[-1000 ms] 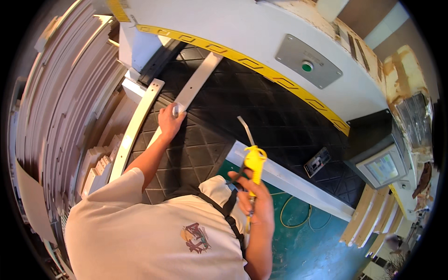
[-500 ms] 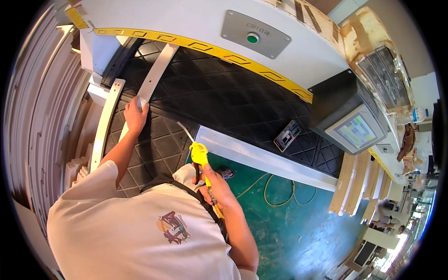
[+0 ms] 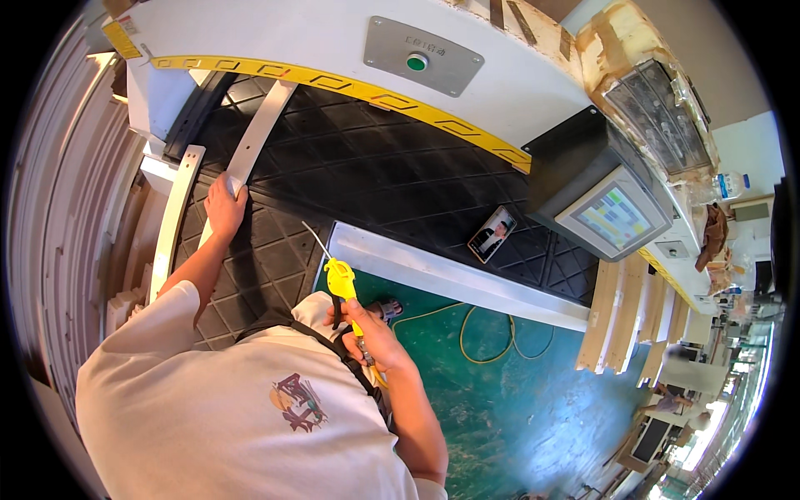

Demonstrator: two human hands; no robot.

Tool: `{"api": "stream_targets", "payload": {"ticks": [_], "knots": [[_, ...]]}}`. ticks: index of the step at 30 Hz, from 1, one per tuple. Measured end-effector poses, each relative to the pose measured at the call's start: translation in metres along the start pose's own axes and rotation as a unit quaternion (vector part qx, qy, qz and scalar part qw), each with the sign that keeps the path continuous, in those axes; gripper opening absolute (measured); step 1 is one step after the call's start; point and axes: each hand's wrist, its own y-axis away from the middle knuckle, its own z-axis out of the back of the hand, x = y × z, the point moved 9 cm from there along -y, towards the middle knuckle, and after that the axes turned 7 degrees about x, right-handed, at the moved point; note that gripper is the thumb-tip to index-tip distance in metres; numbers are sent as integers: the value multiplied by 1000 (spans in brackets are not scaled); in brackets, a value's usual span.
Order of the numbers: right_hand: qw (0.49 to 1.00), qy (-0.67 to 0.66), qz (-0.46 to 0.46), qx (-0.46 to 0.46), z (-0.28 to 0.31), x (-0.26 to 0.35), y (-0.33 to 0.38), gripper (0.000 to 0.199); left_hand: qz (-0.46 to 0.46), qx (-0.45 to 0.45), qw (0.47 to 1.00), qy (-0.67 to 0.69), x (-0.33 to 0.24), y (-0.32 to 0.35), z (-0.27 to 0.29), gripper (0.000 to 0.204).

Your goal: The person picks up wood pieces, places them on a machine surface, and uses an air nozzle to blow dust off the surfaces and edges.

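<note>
Feeding the white strip (image 3: 257,137) along the black ribbed surface (image 3: 367,179) toward the machine's yellow-edged mouth (image 3: 350,83). I'd keep it flat, square to the opening, and push from the near end. My left hand (image 3: 225,208) rests on that near end, fingers (image 3: 218,185) together and pressed down over it. My right hand (image 3: 362,329) is clamped round the yellow air gun (image 3: 340,279), nozzle pointing at the belt, off the strip.
</note>
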Motion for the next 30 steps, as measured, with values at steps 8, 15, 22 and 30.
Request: {"api": "stream_targets", "payload": {"ticks": [8,15,22,30], "knots": [[999,14,-17,36,-4,-6,-3,61,4,5,1000,5,-2,-1,-1,63],[999,4,-12,32,-7,-6,-2,65,6,0,1000,-3,0,-1,-3,64],[999,4,-16,31,-8,-8,-1,65,9,1,1000,4,3,-1,-3,65],[1000,-20,-18,9,-5,-18,3,62,5,9,1000,18,-4,0,4,66]]}}
